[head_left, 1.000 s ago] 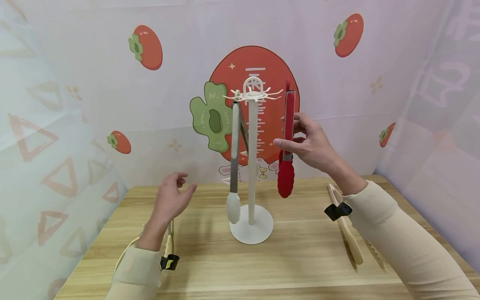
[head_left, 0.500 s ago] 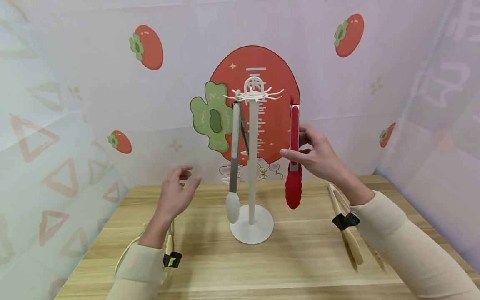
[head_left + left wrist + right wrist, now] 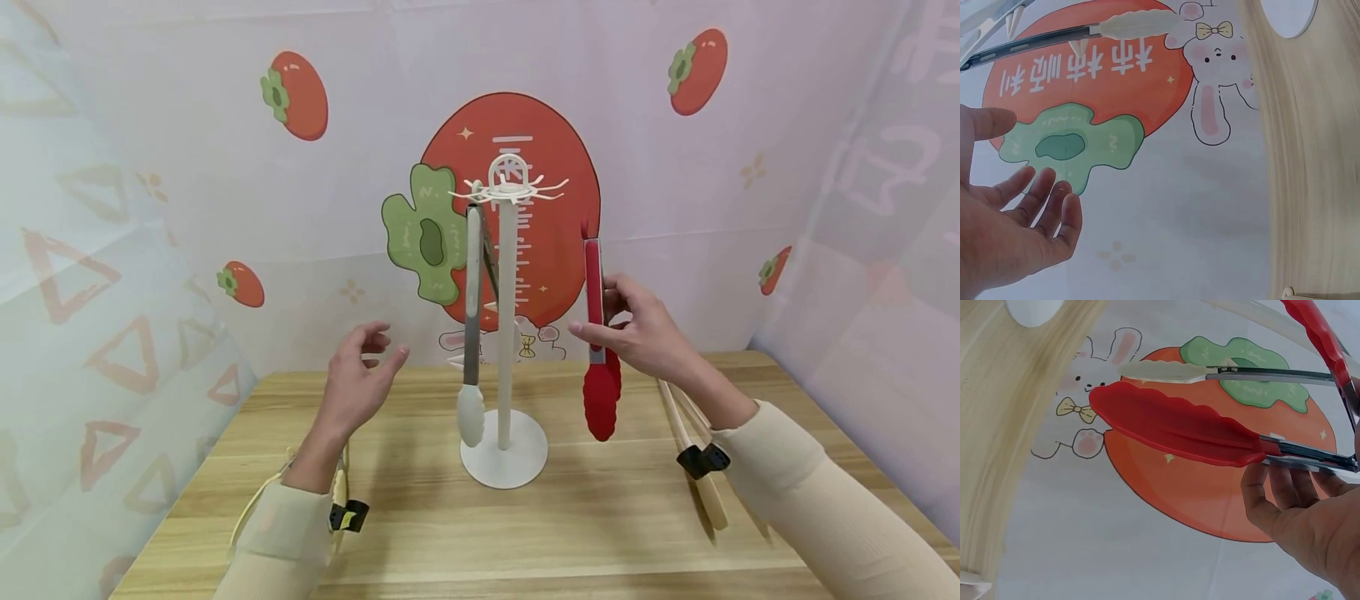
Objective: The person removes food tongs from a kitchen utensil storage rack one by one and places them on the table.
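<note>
Red tongs pinched mid-length in right hand, good spot tbh; prob light, springy. Nothing in relaxed left hand.

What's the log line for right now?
Right hand: holds red metal-armed scalloped tongs, heads down | Left hand: holds nothing | White round-based stand: bears silver metal tongs with white scalloped heads

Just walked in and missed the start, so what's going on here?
A person's right hand holds red tongs, heads down, apart from the white hook stand, where white-tipped tongs hang. The left hand hovers on the stand's other side, fingers relaxed, holding nothing. Beige tongs lie partly hidden on the table at the right.
</note>
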Available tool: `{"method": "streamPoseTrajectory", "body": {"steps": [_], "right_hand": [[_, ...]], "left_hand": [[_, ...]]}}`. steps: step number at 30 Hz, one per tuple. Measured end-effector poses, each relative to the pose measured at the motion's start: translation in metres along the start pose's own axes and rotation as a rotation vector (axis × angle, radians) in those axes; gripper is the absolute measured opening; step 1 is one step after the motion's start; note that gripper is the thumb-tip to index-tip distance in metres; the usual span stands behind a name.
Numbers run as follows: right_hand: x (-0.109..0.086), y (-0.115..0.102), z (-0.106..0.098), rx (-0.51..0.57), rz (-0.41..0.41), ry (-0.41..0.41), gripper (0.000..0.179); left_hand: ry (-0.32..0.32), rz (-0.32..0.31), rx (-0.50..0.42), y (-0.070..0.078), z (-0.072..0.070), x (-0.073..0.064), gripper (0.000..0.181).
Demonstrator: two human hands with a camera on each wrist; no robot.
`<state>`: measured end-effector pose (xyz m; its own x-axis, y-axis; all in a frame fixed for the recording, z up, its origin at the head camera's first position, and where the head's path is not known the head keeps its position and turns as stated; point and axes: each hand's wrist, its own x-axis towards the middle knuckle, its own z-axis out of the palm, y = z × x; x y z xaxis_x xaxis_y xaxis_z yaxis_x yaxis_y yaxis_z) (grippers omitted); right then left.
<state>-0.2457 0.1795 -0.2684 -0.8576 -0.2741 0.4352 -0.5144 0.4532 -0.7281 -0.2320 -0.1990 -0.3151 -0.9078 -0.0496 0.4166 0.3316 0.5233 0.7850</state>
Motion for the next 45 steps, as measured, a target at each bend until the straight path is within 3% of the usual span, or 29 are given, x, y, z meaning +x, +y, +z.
{"method": "streamPoseTrajectory", "body": {"steps": [16, 36, 45], "right_hand": [[-0.016, 0.018, 0.002, -0.092, 0.060, -0.041, 0.046], [-0.035, 0.040, 0.010, -0.124, 0.185, -0.095, 0.053], [-0.040, 0.044, 0.014, -0.239, 0.205, -0.097, 0.056]], "left_hand": [[-0.032, -0.007, -0.082, 0.009, 0.003, 0.001, 0.053], [-0.039, 0.005, -0.089, 0.013, 0.005, 0.003, 0.052], [-0.051, 0.006, -0.069, 0.014, 0.005, 0.002, 0.053]]}}
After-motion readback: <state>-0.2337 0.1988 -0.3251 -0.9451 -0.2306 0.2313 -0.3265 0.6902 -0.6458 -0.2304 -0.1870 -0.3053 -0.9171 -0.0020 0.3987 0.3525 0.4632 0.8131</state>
